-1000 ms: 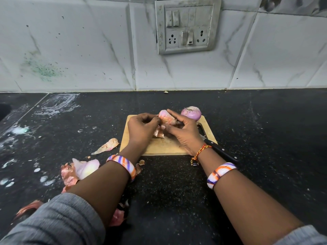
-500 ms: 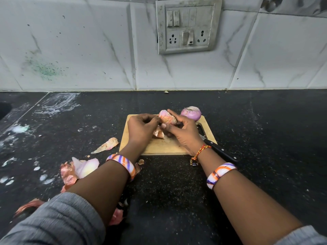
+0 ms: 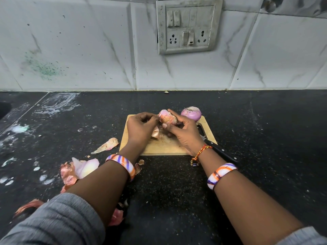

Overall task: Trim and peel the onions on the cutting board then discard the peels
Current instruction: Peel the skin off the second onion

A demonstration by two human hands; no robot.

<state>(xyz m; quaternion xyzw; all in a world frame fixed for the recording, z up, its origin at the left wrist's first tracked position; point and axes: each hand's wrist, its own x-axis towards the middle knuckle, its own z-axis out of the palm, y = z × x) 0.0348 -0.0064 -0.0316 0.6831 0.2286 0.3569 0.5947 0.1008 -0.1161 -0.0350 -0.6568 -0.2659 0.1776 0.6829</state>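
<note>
1. The right hand (image 3: 184, 131) grips a partly peeled onion (image 3: 167, 117), its fingers curled round the far and right sides and the thumb lying along the near side; the left hand (image 3: 139, 127) pinches the skin at the onion's left end with curled fingertips.
2. The held onion sits between the two hands, lifted just above the far part of the cutting board (image 3: 209, 129).
3. A loose coppery peel (image 3: 156, 133) hangs just under the grip, beside the left palm; whether it is attached to the onion cannot be told.
4. Just right of the grip and slightly beyond it, a second onion (image 3: 192, 113), purple and already skinned, rests on the board's far right corner.
5. Right of the grip and nearer the person, a black-handled knife (image 3: 220, 150) lies slantwise, blade on the board, handle out over the dark countertop (image 3: 265, 138).
6. Left of the grip and nearer the person, off the board, lies a pale peel strip (image 3: 106, 145).
7. Farther left of that strip and nearer still, a heap of peels (image 3: 79, 169) lies beside the left forearm.
8. Both wrists wear striped bangles (image 3: 122, 163); the right wrist also carries a red-and-yellow thread (image 3: 201, 152).
</note>
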